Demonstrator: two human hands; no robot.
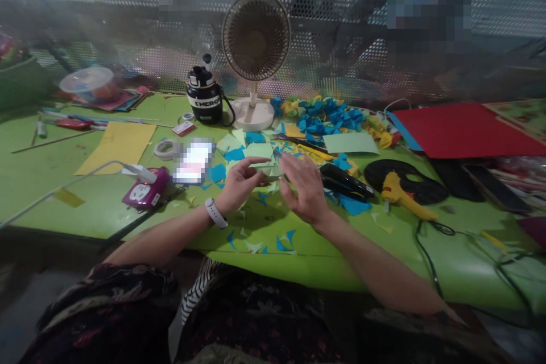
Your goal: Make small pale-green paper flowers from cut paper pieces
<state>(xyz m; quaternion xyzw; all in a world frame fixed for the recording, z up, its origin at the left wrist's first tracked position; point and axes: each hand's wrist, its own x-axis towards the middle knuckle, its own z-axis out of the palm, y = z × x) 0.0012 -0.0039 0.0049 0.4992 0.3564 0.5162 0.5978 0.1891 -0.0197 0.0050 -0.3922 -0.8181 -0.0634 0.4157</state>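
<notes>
My left hand [243,185], with a white band on its wrist, has thumb and fingers pinched together on a small pale green paper piece [273,170]. My right hand [303,189] is held up just to the right of that paper, fingers stretched out and slightly blurred. Whether its fingertips touch the paper I cannot tell. Under and around both hands lie blue, yellow and pale green paper scraps [284,240]. A black stapler-like tool [346,182] lies beside my right hand.
A white fan [256,37] and a black bottle [205,96] stand behind my hands. A phone [194,162], a tape roll [166,149] and a purple power socket [147,190] are leftward. A yellow glue gun [405,199] with cord and red sheets [464,131] lie rightward.
</notes>
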